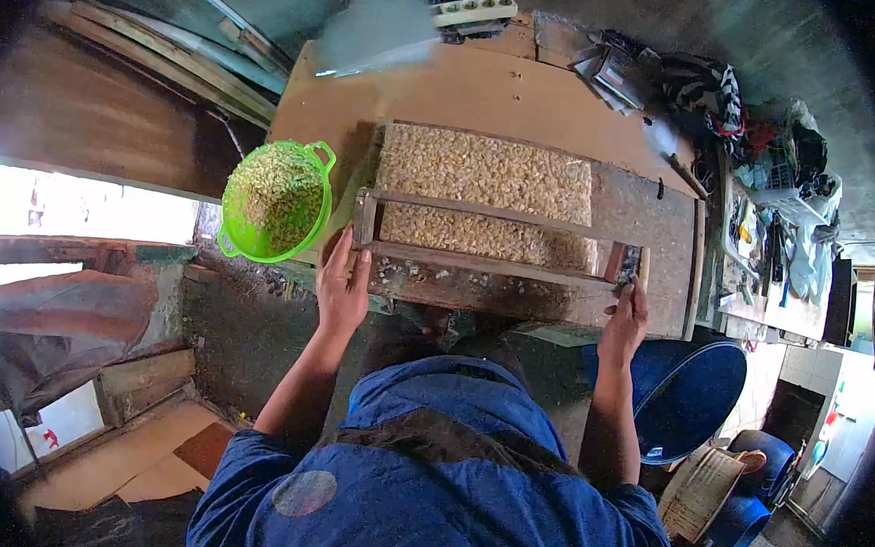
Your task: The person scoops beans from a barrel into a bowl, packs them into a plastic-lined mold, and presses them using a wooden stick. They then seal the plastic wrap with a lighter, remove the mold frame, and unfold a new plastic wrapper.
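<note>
A narrow rectangular wooden frame [493, 261] lies across the near part of a flat slab of pale, bean-like pieces [484, 171]. More of the slab shows through the frame's opening. At the frame's left end, my left hand [344, 286] is closed on the near corner, fingers pointing up. My right hand [627, 323] grips the right end, near a dark flat piece [622, 263] there; its fingertips are partly hidden. Left of the slab stands a bright green plastic basin [309, 211] with handles, partly filled with similar pale pieces [275, 178].
Slab and frame rest on a wooden worktable [428, 92]. Papers [609, 83] and bags lie at its back right. A large blue drum [690, 399] stands below the right side. Wooden planks [160, 61] lean at the upper left.
</note>
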Demonstrator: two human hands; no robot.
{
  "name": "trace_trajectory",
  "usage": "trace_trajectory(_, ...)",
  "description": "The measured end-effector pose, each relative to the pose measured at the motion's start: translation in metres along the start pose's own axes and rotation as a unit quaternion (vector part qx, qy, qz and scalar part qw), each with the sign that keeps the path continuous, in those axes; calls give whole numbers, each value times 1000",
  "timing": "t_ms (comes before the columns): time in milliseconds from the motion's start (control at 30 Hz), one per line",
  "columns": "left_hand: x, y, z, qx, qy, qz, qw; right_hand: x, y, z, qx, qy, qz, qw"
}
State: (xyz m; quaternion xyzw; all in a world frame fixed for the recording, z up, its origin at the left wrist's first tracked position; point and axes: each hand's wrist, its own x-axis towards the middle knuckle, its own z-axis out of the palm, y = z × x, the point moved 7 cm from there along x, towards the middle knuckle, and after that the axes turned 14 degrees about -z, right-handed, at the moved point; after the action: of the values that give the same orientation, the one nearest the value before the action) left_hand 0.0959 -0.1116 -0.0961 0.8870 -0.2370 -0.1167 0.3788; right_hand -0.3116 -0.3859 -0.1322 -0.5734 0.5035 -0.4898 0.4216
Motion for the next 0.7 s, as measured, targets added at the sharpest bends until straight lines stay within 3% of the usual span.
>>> trace_trajectory(200, -47, -10, -15, 16, 7, 21, 1000, -35, -15, -25, -32, -11, -4, 999)
trace_trajectory(400, -66, -45, 2, 48, -10, 26, 998, -69, 41, -49, 50, -24, 76, 996)
trace_trajectory(533, -55, -49, 10, 47, -29, -7, 998, -62, 33, -34, -72, -51, 76, 993)
trace_trajectory(700, -44, -58, 17, 36, -39, -34, 998, -54, 29, -23, -105, -65, 76, 989)
